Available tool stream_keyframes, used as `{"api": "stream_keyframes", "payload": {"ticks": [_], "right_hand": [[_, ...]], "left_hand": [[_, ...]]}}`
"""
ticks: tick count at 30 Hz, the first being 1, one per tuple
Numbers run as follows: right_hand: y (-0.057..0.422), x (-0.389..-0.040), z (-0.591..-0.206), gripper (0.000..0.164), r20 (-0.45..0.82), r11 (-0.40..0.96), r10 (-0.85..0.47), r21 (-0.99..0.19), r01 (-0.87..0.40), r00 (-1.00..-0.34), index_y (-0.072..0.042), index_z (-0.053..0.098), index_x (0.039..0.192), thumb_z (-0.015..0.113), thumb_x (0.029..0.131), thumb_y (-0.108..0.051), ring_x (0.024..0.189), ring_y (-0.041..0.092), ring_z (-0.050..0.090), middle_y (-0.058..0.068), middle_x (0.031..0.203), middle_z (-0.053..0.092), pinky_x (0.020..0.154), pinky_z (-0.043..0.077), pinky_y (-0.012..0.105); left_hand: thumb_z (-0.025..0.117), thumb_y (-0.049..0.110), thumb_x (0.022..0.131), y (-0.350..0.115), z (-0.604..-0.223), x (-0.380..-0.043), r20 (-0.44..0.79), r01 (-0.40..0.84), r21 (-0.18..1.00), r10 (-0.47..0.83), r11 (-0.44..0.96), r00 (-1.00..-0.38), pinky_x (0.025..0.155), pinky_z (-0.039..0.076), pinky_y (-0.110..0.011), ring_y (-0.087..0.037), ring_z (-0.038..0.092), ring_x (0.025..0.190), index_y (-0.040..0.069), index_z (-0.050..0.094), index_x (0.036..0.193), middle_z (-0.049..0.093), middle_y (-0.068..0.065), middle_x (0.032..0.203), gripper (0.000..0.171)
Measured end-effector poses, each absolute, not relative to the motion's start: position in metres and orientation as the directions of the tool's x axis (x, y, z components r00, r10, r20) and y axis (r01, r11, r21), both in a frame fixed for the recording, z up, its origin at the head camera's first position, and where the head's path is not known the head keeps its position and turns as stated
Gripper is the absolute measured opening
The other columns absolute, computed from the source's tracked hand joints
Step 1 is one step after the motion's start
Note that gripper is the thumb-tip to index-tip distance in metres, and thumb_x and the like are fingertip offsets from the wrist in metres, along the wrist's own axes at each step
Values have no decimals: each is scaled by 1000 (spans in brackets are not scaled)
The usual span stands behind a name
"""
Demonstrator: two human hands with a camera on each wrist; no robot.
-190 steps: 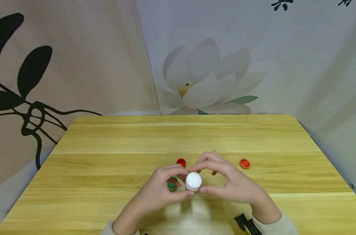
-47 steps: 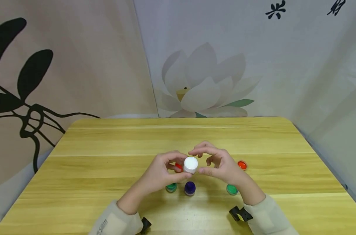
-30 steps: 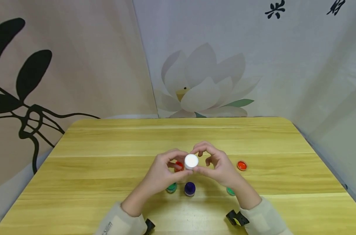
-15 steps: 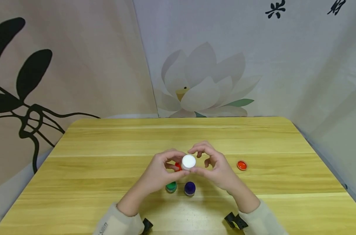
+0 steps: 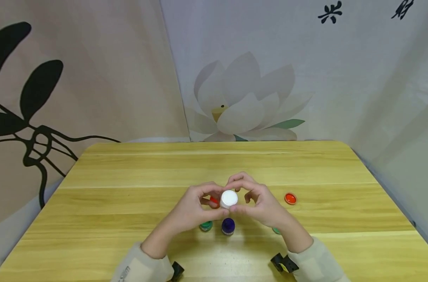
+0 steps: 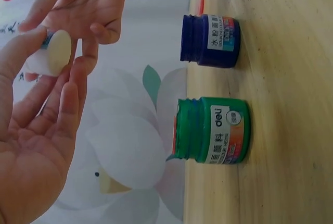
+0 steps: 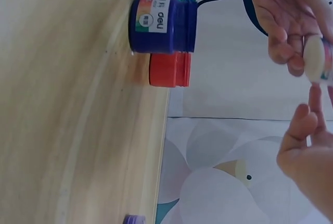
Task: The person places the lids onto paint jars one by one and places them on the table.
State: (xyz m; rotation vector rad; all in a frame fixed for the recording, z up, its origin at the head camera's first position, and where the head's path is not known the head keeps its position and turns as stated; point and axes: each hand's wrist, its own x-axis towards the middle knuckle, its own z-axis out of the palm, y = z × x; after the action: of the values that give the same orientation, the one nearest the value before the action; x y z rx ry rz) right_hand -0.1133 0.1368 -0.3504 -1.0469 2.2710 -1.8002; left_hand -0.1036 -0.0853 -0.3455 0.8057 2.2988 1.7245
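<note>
In the head view my left hand [image 5: 194, 205] grips a small white paint jar [image 5: 229, 199] between thumb and fingers, lifted above the table. The thumb and forefinger of my right hand [image 5: 260, 201] pinch the same jar around its white top. The left wrist view shows the jar [image 6: 54, 54] tilted, with part of its label covered by fingers. Below the hands stand a dark blue paint jar [image 5: 228, 226] and a green paint jar [image 5: 206, 225], both with bare screw necks. A red paint jar [image 7: 169, 69] stands behind them, partly hidden by my left hand in the head view.
On the wooden table [image 5: 129, 219], a red lid [image 5: 290, 198] lies to the right. A green lid [image 5: 276, 230] is partly covered by my right wrist. A purple ridged lid [image 7: 134, 219] shows at the right wrist view's lower edge. A printed curtain [image 5: 252, 78] hangs behind.
My right fingers have closed in on the white jar from slightly apart, letting go and regripping its top. The jar has dipped slightly. Since the oldest frame, the blue jar and green lid have come into view.
</note>
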Motion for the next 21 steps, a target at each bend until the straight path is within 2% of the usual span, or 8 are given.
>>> {"api": "stream_keyframes", "payload": {"ticks": [6,12,16,21], "right_hand": [[130,-111,-351,29,400,97,-427,-871,-481,-811,-11,67,112,78,86,-14,97,23,44,3,114,56,60,35,34],[120,-106,-350,28,404,139,-296,-879,-457,-866,-14,68,110,79,84,-11,94,18,43,2,112,57,60,33,35],[120,-105,-350,31,405,142,-306,-876,-462,-862,-14,68,112,80,83,-11,94,19,43,2,114,56,60,34,34],[129,-108,-349,39,413,78,-436,-868,-491,-799,-7,65,120,79,85,-14,95,18,43,3,120,53,58,35,36]], "left_hand": [[81,15,83,-79,-343,-101,213,324,916,400,236,-891,82,59,-25,-16,63,90,10,70,117,69,-5,103,36],[81,14,83,-74,-345,-101,248,331,910,314,249,-917,79,59,-25,-16,64,92,12,70,115,71,-4,105,34],[80,15,84,-79,-347,-104,243,342,909,365,237,-899,80,59,-25,-14,65,93,11,69,117,70,-5,107,35],[79,10,85,-92,-343,-109,202,345,920,526,187,-826,81,60,-29,-12,65,95,6,69,117,69,-9,108,34]]}}
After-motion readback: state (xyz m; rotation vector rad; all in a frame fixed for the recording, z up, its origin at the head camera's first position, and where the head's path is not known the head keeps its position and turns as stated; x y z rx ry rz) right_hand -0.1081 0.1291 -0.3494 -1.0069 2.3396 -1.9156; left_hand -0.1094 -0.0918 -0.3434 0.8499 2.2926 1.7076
